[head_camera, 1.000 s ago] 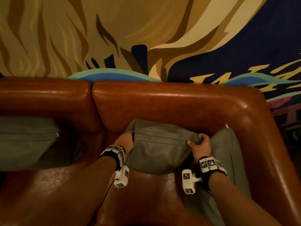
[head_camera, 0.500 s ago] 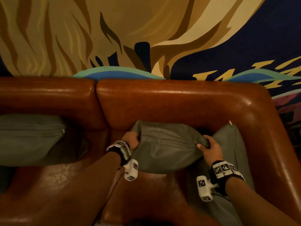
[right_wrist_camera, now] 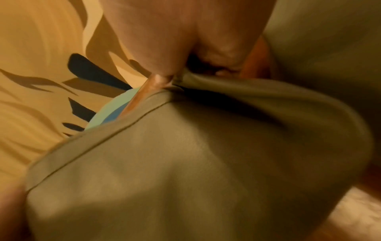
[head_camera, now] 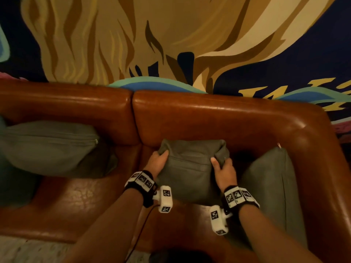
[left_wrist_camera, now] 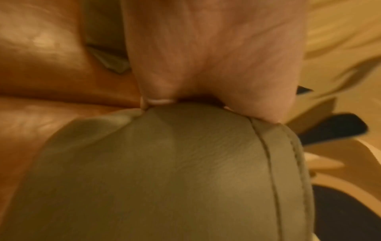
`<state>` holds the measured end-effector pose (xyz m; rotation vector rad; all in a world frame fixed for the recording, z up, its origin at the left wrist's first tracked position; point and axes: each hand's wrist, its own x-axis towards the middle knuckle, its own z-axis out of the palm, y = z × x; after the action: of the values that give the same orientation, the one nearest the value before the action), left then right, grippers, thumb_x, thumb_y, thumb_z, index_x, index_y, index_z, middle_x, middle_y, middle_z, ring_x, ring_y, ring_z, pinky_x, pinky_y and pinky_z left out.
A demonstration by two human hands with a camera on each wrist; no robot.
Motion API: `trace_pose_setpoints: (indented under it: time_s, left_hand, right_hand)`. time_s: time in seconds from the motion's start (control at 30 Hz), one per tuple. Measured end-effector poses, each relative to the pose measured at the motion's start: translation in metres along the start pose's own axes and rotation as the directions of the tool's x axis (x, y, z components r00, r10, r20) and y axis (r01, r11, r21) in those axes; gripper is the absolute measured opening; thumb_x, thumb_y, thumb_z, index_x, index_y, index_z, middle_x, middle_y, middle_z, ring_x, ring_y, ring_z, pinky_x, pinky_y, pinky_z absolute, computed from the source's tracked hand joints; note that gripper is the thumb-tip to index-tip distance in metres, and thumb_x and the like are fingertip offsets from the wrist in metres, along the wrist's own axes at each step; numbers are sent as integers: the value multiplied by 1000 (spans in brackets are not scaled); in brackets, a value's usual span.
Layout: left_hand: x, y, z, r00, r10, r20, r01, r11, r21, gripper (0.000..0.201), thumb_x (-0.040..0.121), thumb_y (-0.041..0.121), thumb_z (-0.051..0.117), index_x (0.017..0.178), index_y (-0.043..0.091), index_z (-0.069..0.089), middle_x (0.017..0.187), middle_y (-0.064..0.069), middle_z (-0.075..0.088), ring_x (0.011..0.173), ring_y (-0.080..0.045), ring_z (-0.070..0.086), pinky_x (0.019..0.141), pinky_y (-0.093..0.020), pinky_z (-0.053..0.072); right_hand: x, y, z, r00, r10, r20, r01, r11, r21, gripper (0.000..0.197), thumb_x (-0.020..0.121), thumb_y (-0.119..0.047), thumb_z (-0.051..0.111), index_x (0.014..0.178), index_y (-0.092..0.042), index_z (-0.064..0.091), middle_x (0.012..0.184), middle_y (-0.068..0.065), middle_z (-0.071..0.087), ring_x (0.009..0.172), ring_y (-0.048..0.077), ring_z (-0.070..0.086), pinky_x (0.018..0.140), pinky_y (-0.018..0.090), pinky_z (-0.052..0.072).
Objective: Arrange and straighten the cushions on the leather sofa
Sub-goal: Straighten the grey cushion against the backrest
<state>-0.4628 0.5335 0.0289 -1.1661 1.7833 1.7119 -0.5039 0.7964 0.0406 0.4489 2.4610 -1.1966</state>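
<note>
An olive-grey leather cushion [head_camera: 190, 168] is held upright in front of the brown leather sofa's backrest [head_camera: 209, 118]. My left hand [head_camera: 157, 162] grips its top left corner and my right hand [head_camera: 221, 167] grips its top right corner by the zip end. Up close, the left wrist view fills with the cushion [left_wrist_camera: 164, 171] under my left hand [left_wrist_camera: 206, 65]. In the right wrist view my right hand [right_wrist_camera: 185, 40] pinches a fold of the same cushion [right_wrist_camera: 195, 163]. A second grey cushion [head_camera: 269, 188] leans against the right armrest. A third cushion [head_camera: 47, 147] lies on the left seat.
The sofa's right armrest [head_camera: 319, 168] curves round close to my right arm. A painted mural wall [head_camera: 171, 38] rises behind the backrest. Bare brown seat leather [head_camera: 79, 198] shows between the left cushion and my arms. A pale floor strip [head_camera: 28, 251] shows at bottom left.
Both hands have lifted the middle cushion up and left, away from the right cushion, and bunched its top corners closer together. The view has shifted right and drawn back slightly.
</note>
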Motion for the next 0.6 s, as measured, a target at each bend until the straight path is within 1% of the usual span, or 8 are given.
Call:
trace_pose_setpoints:
  time_s: [0.07,0.13,0.2,0.3,0.37,0.43,0.5,0.6]
  left_hand:
    - [-12,15,-17,965,213,-151,-161,941,299,53,87,50,64,117,6,62,118,-14,66,108,-32,62,96,-41,50]
    - [-14,23,-47,926,334,-178,-233,873,428,34,91,40,68,98,7,68,98,-10,69,94,-28,63,83,-35,49]
    - [-7,23,-71,916,367,-163,-219,797,562,25,91,36,68,86,12,70,91,-7,70,88,-25,64,78,-31,46]
    - [-4,20,-65,936,297,-190,-94,729,679,24,94,34,63,88,13,72,96,-7,71,89,-26,64,86,-32,48]
    - [-10,18,-37,958,267,-105,-192,868,459,16,92,23,66,90,10,74,93,-7,72,88,-25,66,88,-35,52]
    - [-27,23,-23,976,213,33,-209,972,-107,15,94,5,60,101,4,73,106,-19,72,94,-32,69,94,-50,55]
    - [-33,26,-37,965,228,128,-157,896,-415,25,97,-6,47,116,-9,63,114,-27,68,94,-35,70,89,-47,59]
    - [-35,37,-68,979,200,46,-144,830,-538,41,96,-2,35,130,-11,56,124,-27,65,110,-37,64,94,-43,55]
  right_hand:
    - [9,5,-30,991,52,-124,-46,998,53,49,99,-42,56,121,2,57,121,28,64,114,43,61,95,43,45]
    - [19,9,-67,968,155,-197,-139,986,95,53,99,-44,54,126,2,57,127,29,60,118,44,57,98,47,44]
    - [23,4,-81,969,139,-203,-123,988,88,55,100,-43,53,132,2,53,131,28,59,122,44,56,100,48,44]
    - [10,-13,-55,983,13,-181,-9,1000,23,53,98,-45,55,126,-1,57,119,26,65,113,41,61,94,45,47]
    - [-5,-20,-27,992,-29,-124,33,999,31,46,92,-51,61,106,-7,65,101,19,70,98,34,65,86,37,47]
    - [-21,-20,-8,998,-63,-6,63,998,13,41,92,-53,60,92,-12,64,88,9,66,86,26,59,79,30,42]
    - [-26,-9,-8,993,-101,61,100,995,19,37,97,-47,56,88,-12,62,86,7,62,88,27,60,77,30,39]
    - [-8,15,-41,993,-22,-115,34,994,107,46,101,-46,48,95,-4,64,96,20,66,97,38,63,82,38,44]
